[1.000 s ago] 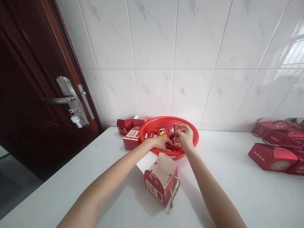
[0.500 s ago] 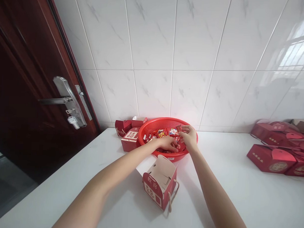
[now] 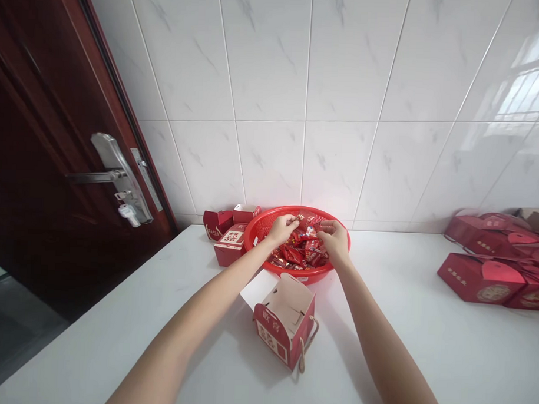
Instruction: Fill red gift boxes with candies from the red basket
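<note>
My left hand point(image 3: 282, 230) is over the left part of a red plastic basket point(image 3: 305, 280), thumb and fingertips pinched on a red candy packet point(image 3: 305, 217). My right hand point(image 3: 333, 238) is over the basket's right side, its fingers curled together; what they hold, if anything, I cannot make out. Several red wrapped candies point(image 3: 293, 253) lie in the basket below both hands. In front of the basket stands a red gift box point(image 3: 271, 339) with its top open, a white inside and a rope handle at its side.
Several red boxes point(image 3: 227, 255) stand left of the basket against the tiled wall point(image 3: 271, 161). More red boxes point(image 3: 479, 280) are grouped at the right on the white table point(image 3: 389, 324). A dark red door point(image 3: 47, 100) with a metal handle is at the left.
My left hand has lifted from the candies and moved back and left, now pinching a packet. My right hand stays at the basket's right side, its fingers slightly more curled.
</note>
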Available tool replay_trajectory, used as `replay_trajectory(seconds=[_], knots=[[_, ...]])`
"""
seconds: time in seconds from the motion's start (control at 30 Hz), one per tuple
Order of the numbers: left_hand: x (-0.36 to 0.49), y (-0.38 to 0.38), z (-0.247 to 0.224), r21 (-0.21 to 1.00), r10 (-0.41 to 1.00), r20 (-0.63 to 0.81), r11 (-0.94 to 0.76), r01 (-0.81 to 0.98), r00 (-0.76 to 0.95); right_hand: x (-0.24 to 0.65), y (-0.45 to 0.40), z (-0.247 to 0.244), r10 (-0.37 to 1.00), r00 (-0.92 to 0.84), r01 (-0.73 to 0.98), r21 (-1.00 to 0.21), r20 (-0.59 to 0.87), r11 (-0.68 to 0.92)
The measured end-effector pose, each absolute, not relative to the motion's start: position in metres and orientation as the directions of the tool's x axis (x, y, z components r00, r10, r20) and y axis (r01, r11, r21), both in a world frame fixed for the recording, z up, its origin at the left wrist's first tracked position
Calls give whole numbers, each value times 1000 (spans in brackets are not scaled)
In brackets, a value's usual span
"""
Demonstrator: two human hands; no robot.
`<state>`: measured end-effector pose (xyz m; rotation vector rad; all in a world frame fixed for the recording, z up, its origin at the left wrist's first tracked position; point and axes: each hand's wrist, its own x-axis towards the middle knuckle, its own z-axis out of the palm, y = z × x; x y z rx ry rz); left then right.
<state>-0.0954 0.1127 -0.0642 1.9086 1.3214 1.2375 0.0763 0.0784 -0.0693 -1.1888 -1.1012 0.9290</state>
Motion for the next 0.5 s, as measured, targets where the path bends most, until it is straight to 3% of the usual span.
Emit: replay_trajectory(seconds=[0.23, 0.5], knots=[[-91, 104, -61, 792, 873, 473, -480, 378, 118, 74, 75, -64, 967, 177, 9, -983, 181, 182], [-88, 93, -56, 660, 782, 491, -622, 422, 384, 74, 76, -66, 973, 135, -65, -978, 187, 197]])
